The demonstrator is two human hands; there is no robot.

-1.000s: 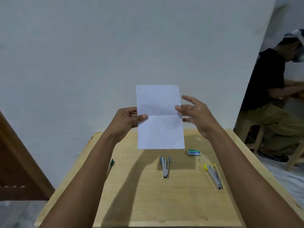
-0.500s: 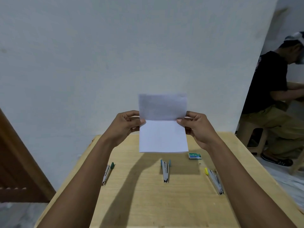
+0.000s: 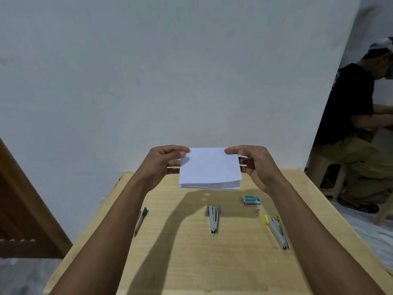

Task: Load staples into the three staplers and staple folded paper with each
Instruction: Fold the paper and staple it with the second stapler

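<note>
A white sheet of paper (image 3: 209,168), folded in half, is held in the air above the far part of the wooden table (image 3: 191,262). My left hand (image 3: 164,160) pinches its left edge and my right hand (image 3: 254,161) pinches its right edge. Three staplers lie on the table below: a green-ended one (image 3: 140,220) at the left, a blue one (image 3: 213,218) in the middle, and a yellow-ended one (image 3: 276,231) at the right. A small green staple box (image 3: 252,199) lies beyond the yellow stapler.
A plain white wall stands right behind the table. A brown wooden door (image 3: 23,209) is at the left. A person in a black shirt (image 3: 353,128) sits on a stool at the right, beyond the table's edge.
The paper went from unfolded and upright to folded in half. Both hands came lower and now pinch the folded sheet by its side edges.
</note>
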